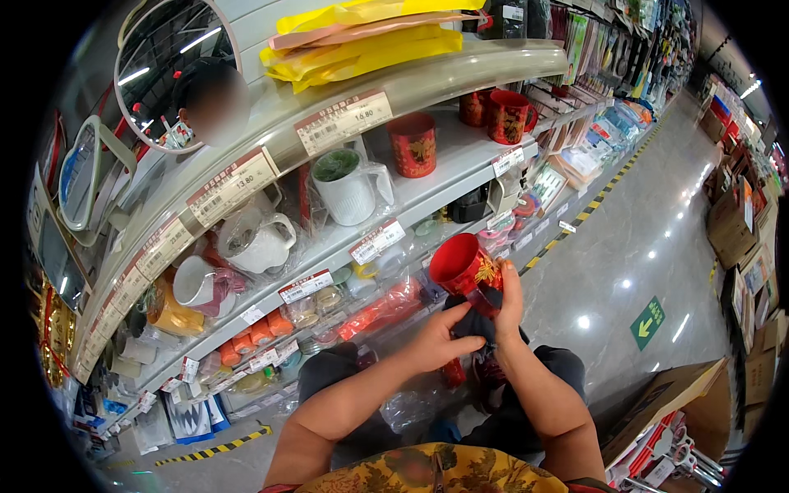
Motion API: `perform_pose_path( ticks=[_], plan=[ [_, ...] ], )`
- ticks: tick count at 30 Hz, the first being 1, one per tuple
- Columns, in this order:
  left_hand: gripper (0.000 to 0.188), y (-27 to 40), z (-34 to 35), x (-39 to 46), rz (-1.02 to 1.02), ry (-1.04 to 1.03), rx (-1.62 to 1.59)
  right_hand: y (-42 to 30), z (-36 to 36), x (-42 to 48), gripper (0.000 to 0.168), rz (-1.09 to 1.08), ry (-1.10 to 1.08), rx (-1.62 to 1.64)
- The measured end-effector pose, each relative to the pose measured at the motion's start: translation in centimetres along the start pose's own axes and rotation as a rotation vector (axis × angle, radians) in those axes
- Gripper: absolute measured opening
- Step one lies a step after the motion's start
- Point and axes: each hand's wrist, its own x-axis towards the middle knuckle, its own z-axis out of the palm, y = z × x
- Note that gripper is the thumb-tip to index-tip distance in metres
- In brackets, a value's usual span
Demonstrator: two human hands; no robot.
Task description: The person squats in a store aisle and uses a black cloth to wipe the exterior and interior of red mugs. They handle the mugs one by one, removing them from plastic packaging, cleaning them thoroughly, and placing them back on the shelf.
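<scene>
A red mug (pixel 457 262) with a gold flower pattern is tilted in front of me, its mouth facing up and to the left. My right hand (pixel 510 303) grips its right side, fingertips near the rim. Below the mug, my left hand (pixel 445 338) pinches a dark cloth (pixel 473 321) between thumb and fingers, close to the mug's handle. The cloth presses up against the mug's underside, and part of it is hidden. Similar red mugs (pixel 413 146) stand on the shelf ahead, near a ribbed white mug (pixel 351 188) in clear plastic wrap.
The grey shelf (pixel 456 163) curves across the left, with wrapped cups (pixel 256 243) and price tags. A round mirror (pixel 179 74) stands on top beside yellow packets (pixel 363 55). An open cardboard box (pixel 669 394) of utensils is at my right. The tiled aisle (pixel 607 265) runs behind it.
</scene>
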Motion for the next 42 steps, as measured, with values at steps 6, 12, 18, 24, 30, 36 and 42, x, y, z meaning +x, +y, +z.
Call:
perform_pose_path(
  ticks=[6, 12, 18, 24, 30, 36, 42],
  plan=[
    [0.034, 0.8, -0.9, 0.8, 0.252, 0.049, 0.724, -0.7, -0.2, -0.7, 0.029, -0.192, -0.051, -0.260],
    [0.031, 0.8, 1.5, 0.5, 0.158, 0.157, 0.129, -2.0, 0.0, -0.6, 0.026, -0.506, 0.020, -0.275],
    [0.021, 0.5, 2.0, -0.1, -0.172, 0.030, 0.063, -3.8, -0.1, 1.2, 0.034, -0.686, 0.157, -0.132],
    [0.025, 0.8, 1.2, -0.3, -0.063, 0.108, -0.285, -3.4, 0.0, 0.8, 0.039, -0.705, 0.023, -0.056],
    [0.031, 1.2, 1.3, -0.3, -0.022, 0.111, -0.453, -2.6, -0.1, 0.3, 0.036, -0.659, 0.017, -0.154],
    [0.041, 1.3, -1.5, 0.0, -0.081, 0.078, -0.942, -2.0, 0.6, 0.4, 0.029, -0.941, -0.068, -0.465],
    [0.039, 1.7, -3.0, -0.6, -0.048, -0.003, -1.059, -2.8, 0.5, 1.4, 0.029, -1.036, -0.233, -0.532]
  ],
)
